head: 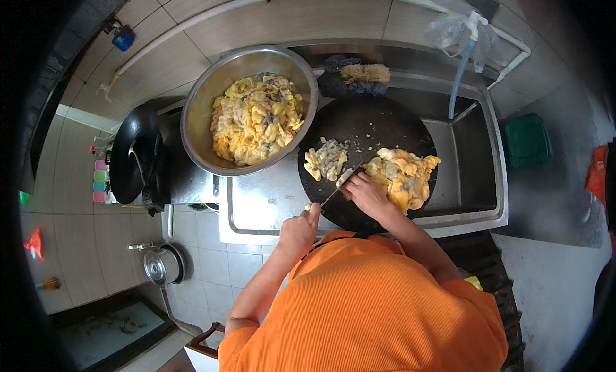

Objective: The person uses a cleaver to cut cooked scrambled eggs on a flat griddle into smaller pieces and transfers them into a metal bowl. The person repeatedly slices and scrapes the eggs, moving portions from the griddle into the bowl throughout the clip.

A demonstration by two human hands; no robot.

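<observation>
A round dark chopping board (370, 114) lies across the sink's drainboard and basin. My left hand (299, 227) grips the handle of a kitchen knife (333, 191), whose blade slants up and to the right over the board. Cut bits cling to the blade near its tip. My right hand (368, 195) curls its fingers down beside the blade, on the yellow fatty food; what lies under the fingertips is mostly hidden. To its right sits a pile of large yellow pieces (406, 179). Smaller chopped pieces (328, 157) lie beyond the blade on the left.
A large steel bowl (190, 131) full of similar yellow food (257, 117) stands behind left. Further left is a black wok (127, 170) with a ladle (137, 155). A loofah-like scrubber (365, 73) lies behind the board. A hose (461, 78) hangs over the sink (481, 145).
</observation>
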